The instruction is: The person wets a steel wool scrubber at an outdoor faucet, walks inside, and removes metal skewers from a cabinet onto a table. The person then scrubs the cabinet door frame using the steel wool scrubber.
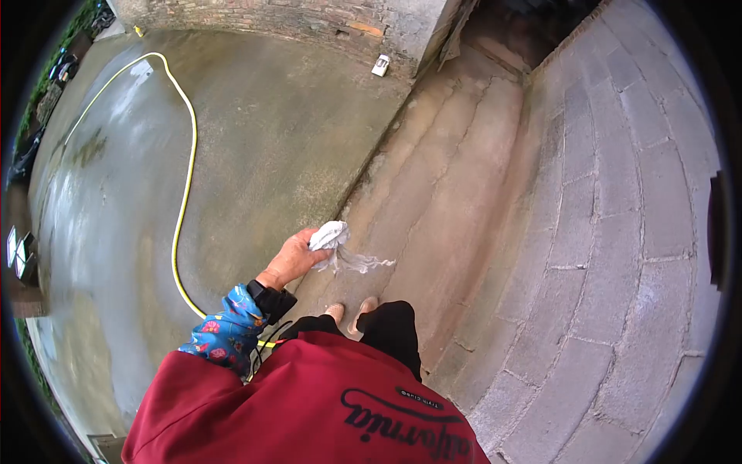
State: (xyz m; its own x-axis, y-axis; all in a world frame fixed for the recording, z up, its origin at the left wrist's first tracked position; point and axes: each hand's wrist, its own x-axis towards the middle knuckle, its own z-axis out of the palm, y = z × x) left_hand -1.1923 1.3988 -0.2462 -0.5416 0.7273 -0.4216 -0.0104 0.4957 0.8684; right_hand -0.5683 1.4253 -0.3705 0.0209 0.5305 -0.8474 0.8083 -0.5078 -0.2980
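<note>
My left hand (294, 257) is closed around a crumpled white cloth (331, 235), held out in front of my body. Loose, thin ends of the cloth (363, 263) trail to the right below my fingers. On that wrist sits a black band (270, 300), above a blue flowered sleeve (228, 325). My right hand is out of sight. Both of my feet (363, 313) stand on the concrete strip below.
A yellow hose (189, 174) curves over the wet concrete floor (116, 209) on the left and passes near my left arm. A block wall (618, 232) runs along the right. At the brick wall (309, 31) lies a small white object (380, 65). A dark doorway (533, 31) opens ahead.
</note>
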